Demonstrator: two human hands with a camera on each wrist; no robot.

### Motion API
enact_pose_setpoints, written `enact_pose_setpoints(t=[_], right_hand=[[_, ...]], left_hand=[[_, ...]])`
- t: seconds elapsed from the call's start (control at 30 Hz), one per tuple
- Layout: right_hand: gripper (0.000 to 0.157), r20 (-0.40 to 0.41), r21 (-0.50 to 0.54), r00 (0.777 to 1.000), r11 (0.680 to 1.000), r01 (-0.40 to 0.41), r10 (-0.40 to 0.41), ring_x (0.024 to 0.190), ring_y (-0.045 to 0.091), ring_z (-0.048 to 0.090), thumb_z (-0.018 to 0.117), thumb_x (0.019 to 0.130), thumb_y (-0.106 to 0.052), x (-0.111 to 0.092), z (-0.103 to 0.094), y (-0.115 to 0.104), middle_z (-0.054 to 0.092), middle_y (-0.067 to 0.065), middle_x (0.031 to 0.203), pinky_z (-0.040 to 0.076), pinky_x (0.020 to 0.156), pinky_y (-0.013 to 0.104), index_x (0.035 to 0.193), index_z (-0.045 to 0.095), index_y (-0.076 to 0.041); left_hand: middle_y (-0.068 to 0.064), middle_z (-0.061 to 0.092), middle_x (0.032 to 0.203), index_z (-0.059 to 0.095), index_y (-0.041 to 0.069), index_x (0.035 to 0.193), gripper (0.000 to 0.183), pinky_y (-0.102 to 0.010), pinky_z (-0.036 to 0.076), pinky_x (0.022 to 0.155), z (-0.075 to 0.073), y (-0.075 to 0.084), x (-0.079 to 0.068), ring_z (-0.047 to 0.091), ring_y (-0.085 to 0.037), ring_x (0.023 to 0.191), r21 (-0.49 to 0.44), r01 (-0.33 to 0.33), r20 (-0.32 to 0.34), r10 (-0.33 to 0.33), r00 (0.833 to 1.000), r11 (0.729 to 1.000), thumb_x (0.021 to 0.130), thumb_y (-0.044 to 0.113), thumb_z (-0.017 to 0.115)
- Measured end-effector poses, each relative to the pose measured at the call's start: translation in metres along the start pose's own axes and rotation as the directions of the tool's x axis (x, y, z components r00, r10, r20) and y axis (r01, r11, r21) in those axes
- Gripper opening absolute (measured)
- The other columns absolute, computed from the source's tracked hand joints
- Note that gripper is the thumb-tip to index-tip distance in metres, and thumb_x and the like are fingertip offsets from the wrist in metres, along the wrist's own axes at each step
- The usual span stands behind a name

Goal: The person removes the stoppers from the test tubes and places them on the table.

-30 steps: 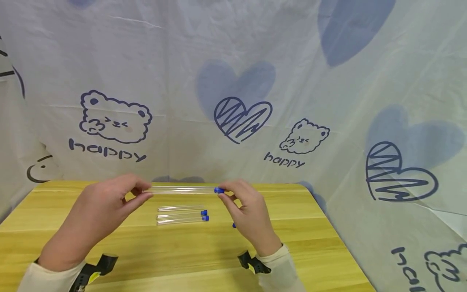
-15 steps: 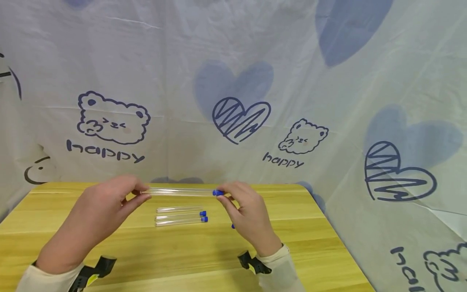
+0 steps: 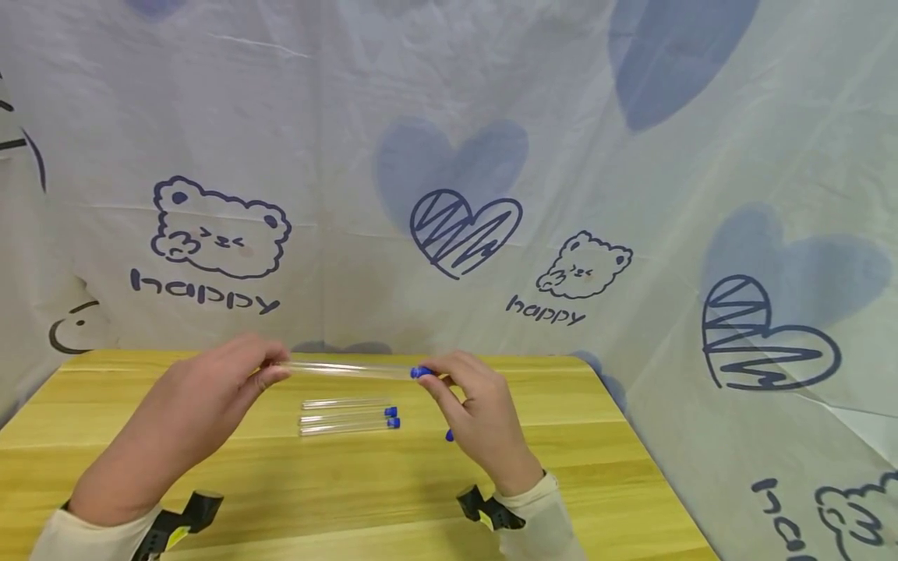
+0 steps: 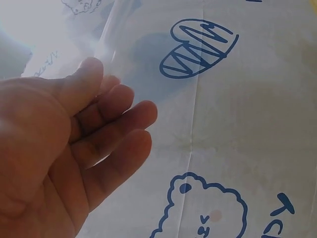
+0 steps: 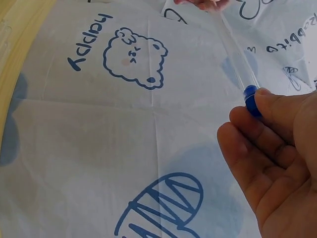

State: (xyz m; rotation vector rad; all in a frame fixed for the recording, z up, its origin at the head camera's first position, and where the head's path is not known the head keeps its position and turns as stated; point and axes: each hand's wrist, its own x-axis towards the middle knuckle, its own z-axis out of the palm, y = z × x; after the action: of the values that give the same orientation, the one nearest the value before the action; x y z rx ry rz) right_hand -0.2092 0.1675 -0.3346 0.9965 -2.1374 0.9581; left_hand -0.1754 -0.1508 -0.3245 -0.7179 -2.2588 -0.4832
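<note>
A clear test tube (image 3: 351, 370) is held level above the table's far part, stretched between both hands. The left hand (image 3: 203, 413) pinches its bare end between thumb and forefinger; in the left wrist view the other fingers (image 4: 129, 153) are loosely bent. At the opposite end the right hand (image 3: 480, 409) pinches the blue cap (image 3: 420, 372) with thumb and forefinger. The right wrist view shows this cap (image 5: 252, 101) seated at the tube's mouth. Below lie an uncapped tube (image 3: 344, 403) and two tubes with blue caps (image 3: 393, 423), side by side.
Another blue cap (image 3: 450, 435) lies on the wooden table (image 3: 337, 499), partly hidden by the right hand. A white sheet (image 3: 351, 280) printed with hearts and bears hangs behind the table and along its right side.
The right end of the held tube with its cap has dipped slightly. The left thumb and fingers have shifted a little on the tube's end. The tubes on the table stay put.
</note>
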Motion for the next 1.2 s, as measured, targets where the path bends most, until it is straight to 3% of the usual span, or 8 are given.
enact_pose_setpoints(t=[0.33, 0.67, 0.8, 1.03, 1.2], right_hand=[[0.014, -0.006, 0.036, 1.0, 0.999, 0.002, -0.002, 0.094, 0.015, 0.069, 0.071, 0.097, -0.005, 0.0, 0.0027, -0.0002, 0.071, 0.003, 0.106, 0.059, 0.084, 0.025, 0.111, 0.071, -0.006], [0.012, 0.021, -0.017, 0.999, 0.999, -0.031, 0.031, 0.089, 0.012, 0.069, 0.071, 0.098, -0.009, -0.0021, 0.0035, 0.0009, 0.074, 0.002, 0.104, 0.059, 0.079, 0.024, 0.11, 0.07, -0.007], [0.013, 0.032, -0.038, 0.999, 0.999, -0.034, 0.035, 0.089, 0.011, 0.067, 0.071, 0.098, -0.01, -0.0023, 0.0037, 0.0005, 0.073, 0.001, 0.103, 0.058, 0.078, 0.024, 0.111, 0.069, -0.008], [0.017, 0.003, 0.023, 0.995, 0.995, -0.102, 0.102, 0.095, 0.015, 0.066, 0.075, 0.096, -0.009, -0.0012, 0.0048, -0.0032, 0.073, 0.0, 0.107, 0.058, 0.085, 0.032, 0.113, 0.07, -0.008], [0.019, -0.02, -0.009, 0.994, 0.994, -0.109, 0.109, 0.095, 0.018, 0.066, 0.077, 0.094, -0.01, -0.0004, 0.0065, -0.0033, 0.073, -0.001, 0.107, 0.057, 0.085, 0.031, 0.113, 0.072, -0.009]], left_hand=[[0.014, 0.068, 0.09, 0.071, 0.021, 0.097, 0.021, -0.026, 0.048, 0.056, -0.0001, 0.0026, -0.0002, 0.051, -0.001, 0.068, 0.022, 0.081, 0.054, -0.082, 0.995, 0.996, 0.083, 0.018, 0.086], [0.01, 0.07, 0.088, 0.073, 0.018, 0.098, 0.014, -0.028, 0.05, 0.054, 0.0018, 0.0029, 0.0006, 0.059, -0.005, 0.067, 0.026, 0.034, -0.044, -0.033, 0.998, 0.999, 0.089, 0.024, 0.082], [0.01, 0.069, 0.087, 0.072, 0.018, 0.097, 0.017, -0.029, 0.05, 0.054, 0.0006, 0.0024, 0.0028, 0.06, -0.006, 0.068, 0.026, 0.019, -0.062, -0.017, 0.998, 0.999, 0.085, 0.02, 0.084], [0.01, 0.07, 0.088, 0.072, 0.018, 0.098, 0.024, -0.03, 0.054, 0.056, 0.0003, 0.0029, 0.0029, 0.061, -0.007, 0.067, 0.006, 0.072, -0.055, -0.072, 0.996, 0.997, 0.08, 0.015, 0.088], [0.01, 0.071, 0.089, 0.073, 0.019, 0.099, 0.025, -0.031, 0.056, 0.058, 0.0005, 0.0021, 0.0027, 0.065, -0.009, 0.07, 0.002, 0.094, -0.048, -0.094, 0.994, 0.996, 0.08, 0.017, 0.089]])
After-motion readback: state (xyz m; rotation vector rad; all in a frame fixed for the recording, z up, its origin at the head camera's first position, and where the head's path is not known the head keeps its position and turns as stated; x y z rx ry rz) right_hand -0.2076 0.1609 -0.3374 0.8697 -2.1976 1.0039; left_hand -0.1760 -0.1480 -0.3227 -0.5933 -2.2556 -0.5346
